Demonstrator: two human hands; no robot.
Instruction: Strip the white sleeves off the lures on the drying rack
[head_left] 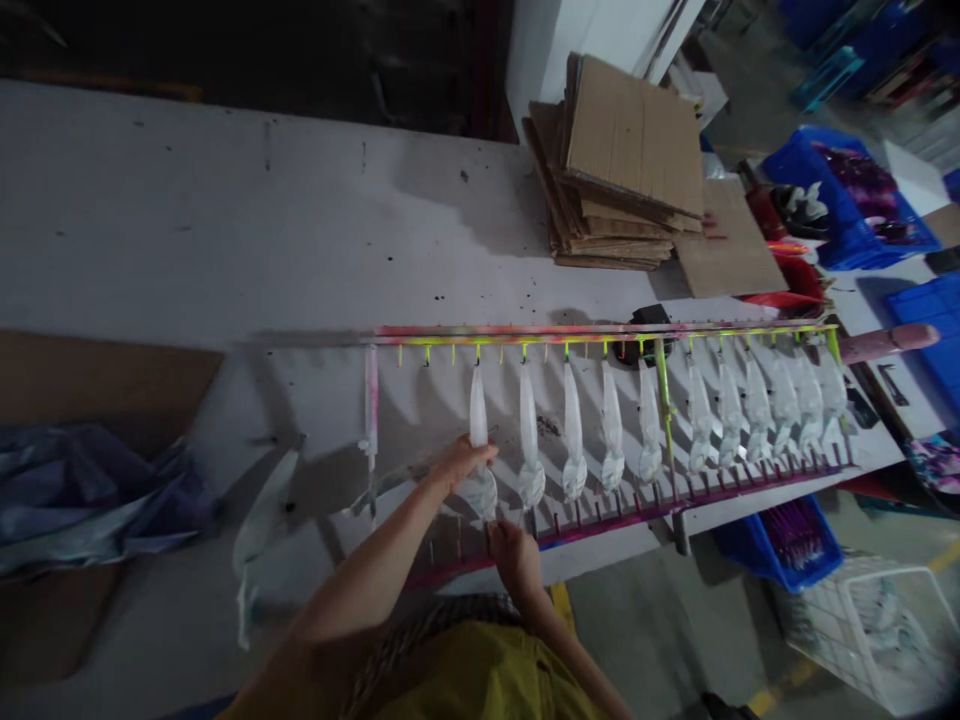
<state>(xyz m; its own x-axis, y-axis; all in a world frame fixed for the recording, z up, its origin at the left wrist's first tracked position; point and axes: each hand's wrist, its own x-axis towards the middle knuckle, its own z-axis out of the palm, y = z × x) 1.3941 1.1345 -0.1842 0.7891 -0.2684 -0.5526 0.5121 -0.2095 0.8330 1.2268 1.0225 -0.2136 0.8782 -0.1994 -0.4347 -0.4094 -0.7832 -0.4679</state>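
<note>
Far left we have a crumpled blue plastic sheet (pixel 90 495) on brown cardboard (pixel 112 375), then a loose translucent white piece (pixel 262 520) on the tabletop (pixel 225 220), off the rack. Our left hand (pixel 463 465) is clenched on a white blade-shaped piece (pixel 478 425) hanging in the paint-spattered peg rack (pixel 600 335). Our right hand (pixel 516 558) sits at the rack's lower rail, grasp unclear. More white pieces hang rightward. Behind: stacked cardboard sheets (pixel 622 170), blue plastic crate (pixel 847 200)
</note>
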